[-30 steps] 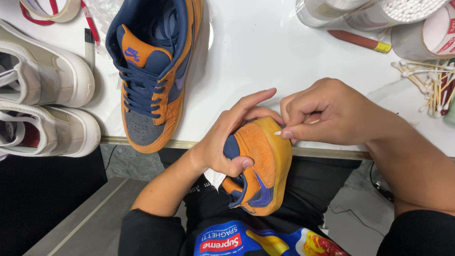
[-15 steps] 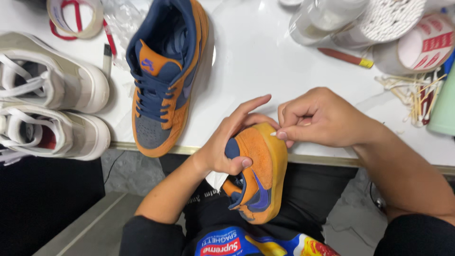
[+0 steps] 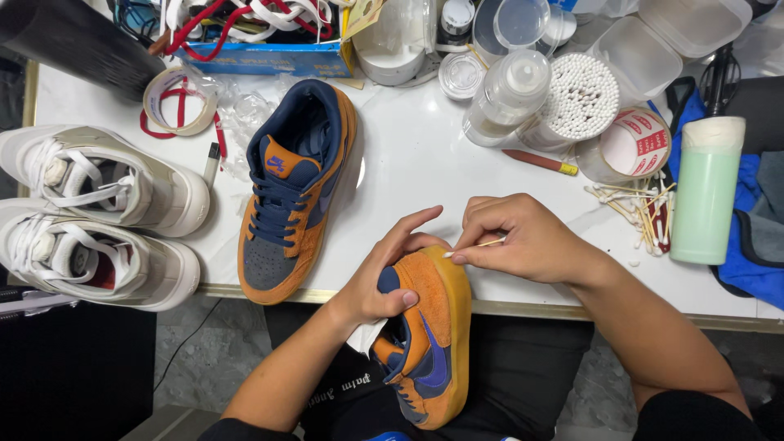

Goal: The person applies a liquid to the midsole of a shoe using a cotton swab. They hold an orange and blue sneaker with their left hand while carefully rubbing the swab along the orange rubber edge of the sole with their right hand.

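Table (image 3: 425, 175), white-topped with a pale gold front edge, spanning the view and crowded along its far side. Pair of white sneakers (image 3: 98, 216) at the left edge, laid side by side, toes pointing right. Orange and navy sneaker (image 3: 296, 192) on the table near the middle, sole down, toe toward the front edge, laces tied. Matching orange and navy shoe (image 3: 429, 343) held over the lap just in front of the table edge, turned on its side, heel end uppermost and touching the edge line. Left hand (image 3: 384, 278) gripping that heel, thumb pressed on the navy collar, fingers (image 3: 412, 222) spread and partly lifted over the orange suede. Right hand (image 3: 523, 241) just beside the heel, fingers pressed together, pinching a cotton swab (image 3: 474, 247) whose tip meets the top of the heel. Pale green bottle (image 3: 706, 188) upright at the right. Round tub of cotton swabs (image 3: 581, 94) behind the hands, beside a clear bottle (image 3: 508, 94). Tape roll (image 3: 180, 100) at the far left. Used swabs (image 3: 633, 204) scattered near the green bottle.
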